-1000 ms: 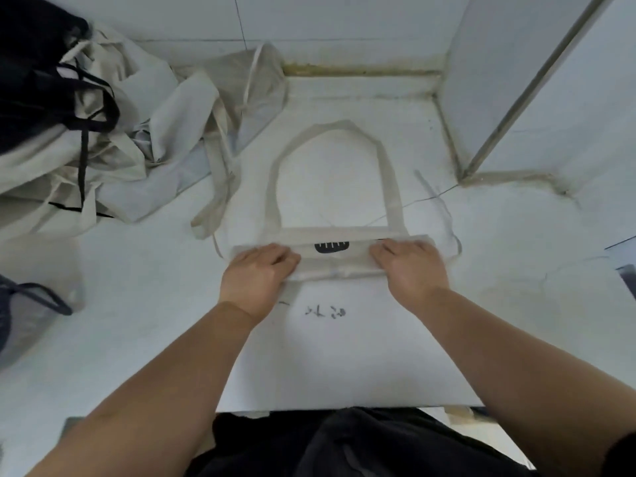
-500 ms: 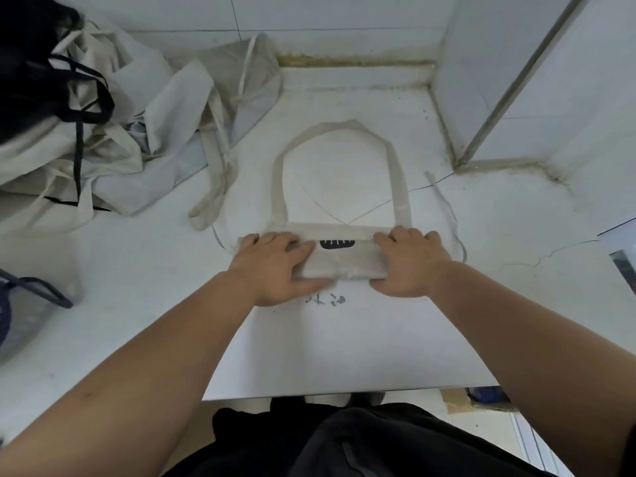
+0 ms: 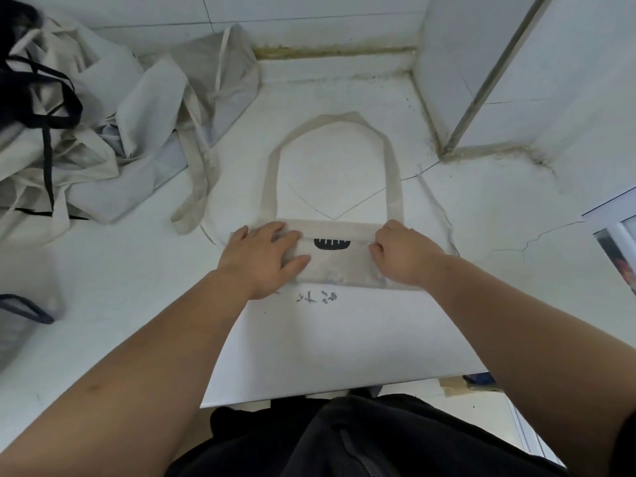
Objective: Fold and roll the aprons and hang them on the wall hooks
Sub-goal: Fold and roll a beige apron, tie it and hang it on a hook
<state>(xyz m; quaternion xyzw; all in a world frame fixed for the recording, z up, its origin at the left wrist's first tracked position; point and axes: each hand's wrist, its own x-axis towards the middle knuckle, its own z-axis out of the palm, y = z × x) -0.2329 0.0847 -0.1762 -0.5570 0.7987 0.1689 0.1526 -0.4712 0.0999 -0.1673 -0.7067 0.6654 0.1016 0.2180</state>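
Observation:
A beige apron [image 3: 339, 266] lies rolled into a flat band on the white counter, a small black print on its top face. Its neck strap [image 3: 332, 120] loops away toward the back wall, and a thin tie trails off to the right. My left hand [image 3: 263, 258] lies flat on the roll's left end with fingers spread and thumb stretched across the fabric. My right hand [image 3: 401, 256] grips the roll's right end, its fingers curled over the far edge. No wall hooks are in view.
A pile of loose beige aprons [image 3: 113, 132] with black straps fills the back left of the counter [image 3: 137, 304]. A white board [image 3: 344, 339] with dark scribbles lies under the roll. A wall corner [image 3: 481, 98] stands at the right. A bag [image 3: 24, 315] sits at the far left.
The roll has moved slightly toward the neck strap and grown thicker. Both hands followed it forward, the right hand's fingers now curled over its far edge.

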